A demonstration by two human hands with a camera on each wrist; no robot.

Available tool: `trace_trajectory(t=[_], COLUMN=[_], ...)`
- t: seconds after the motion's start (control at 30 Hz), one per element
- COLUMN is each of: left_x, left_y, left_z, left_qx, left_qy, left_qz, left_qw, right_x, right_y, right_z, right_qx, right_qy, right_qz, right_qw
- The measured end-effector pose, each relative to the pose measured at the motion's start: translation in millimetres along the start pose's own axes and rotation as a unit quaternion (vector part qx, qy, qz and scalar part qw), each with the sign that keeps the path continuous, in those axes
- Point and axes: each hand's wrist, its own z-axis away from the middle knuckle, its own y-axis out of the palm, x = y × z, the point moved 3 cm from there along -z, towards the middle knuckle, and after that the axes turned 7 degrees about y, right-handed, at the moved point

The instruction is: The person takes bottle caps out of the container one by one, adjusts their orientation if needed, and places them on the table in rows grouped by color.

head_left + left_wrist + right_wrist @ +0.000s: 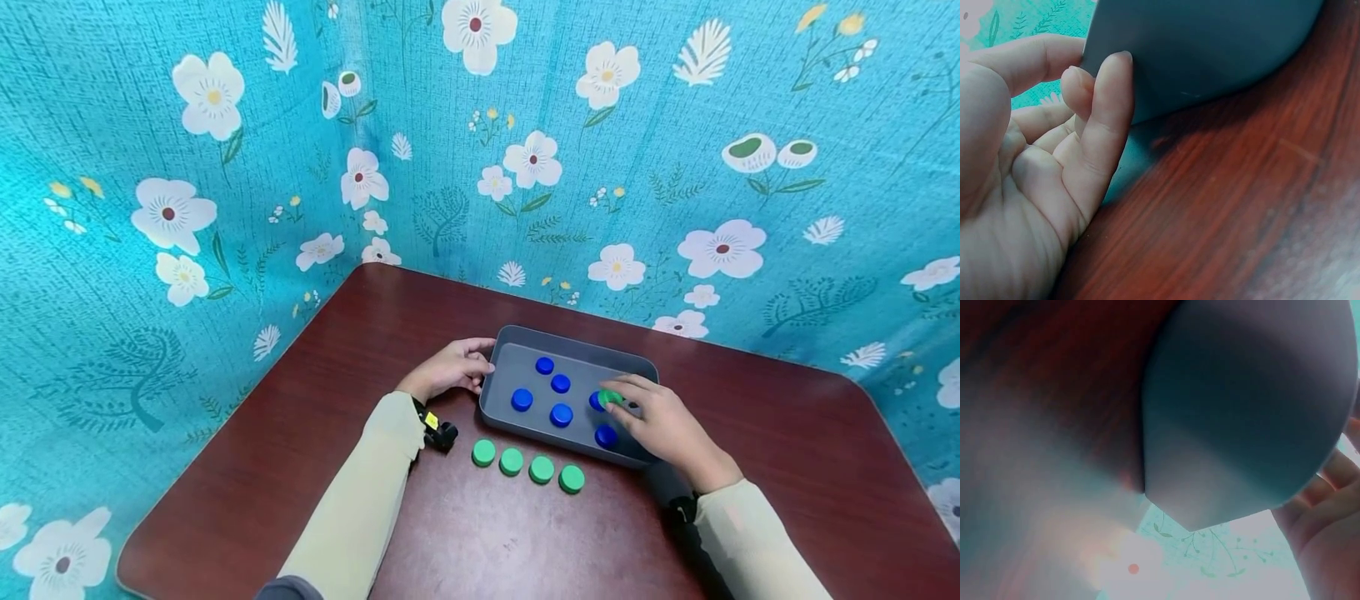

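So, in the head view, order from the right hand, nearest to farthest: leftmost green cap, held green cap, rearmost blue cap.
1. Held green cap: in the right hand.
2. Rearmost blue cap: in the tray, leftward.
3. Leftmost green cap: on the table, farther left.

We extend both sleeved forearms (363, 492) forward; our left hand (450, 368) grips with bent fingers (1109, 115); our right hand (667, 423) pinches, its back facing upward.
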Motion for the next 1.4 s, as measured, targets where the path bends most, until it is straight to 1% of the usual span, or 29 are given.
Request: trace_trajectory(t=[0.17, 0.47, 0.73, 1.03, 1.17, 1.4], left_x=[-0.6, -2.1, -0.8, -3.0, -3.4, -1.0], left_y=[0.5, 1.4, 1.5, -0.5, -0.5, -0.5], left_z=[0.4, 1.3, 1.6, 1.5, 0.6, 0.2], left_qx=[-0.002, -0.001, -0.003, -0.002, -0.001, 0.0], left_qy=[-0.002, 0.001, -0.002, 0.004, 0.001, -0.005], left_qz=[0.001, 0.0, -0.003, -0.01, -0.011, -0.009], left_qw=[1.0, 1.0, 1.0, 0.9999, 0.9999, 0.9999], right_x=[0, 4, 6, 14, 17, 20], right_y=[-1, -2, -4, -6, -7, -5], right_z=[2.8, 9.4, 17.6, 27.0, 30.1, 33.8], right_qx=[-0.023, -0.037, -0.066, -0.096, -0.097, -0.084], right_qy=[-0.003, -0.01, -0.025, -0.049, -0.048, -0.04], right_qz=[-0.003, 0.004, 0.017, 0.027, 0.029, 0.03], right_qw=[0.9997, 0.9992, 0.9974, 0.9938, 0.9937, 0.9952])
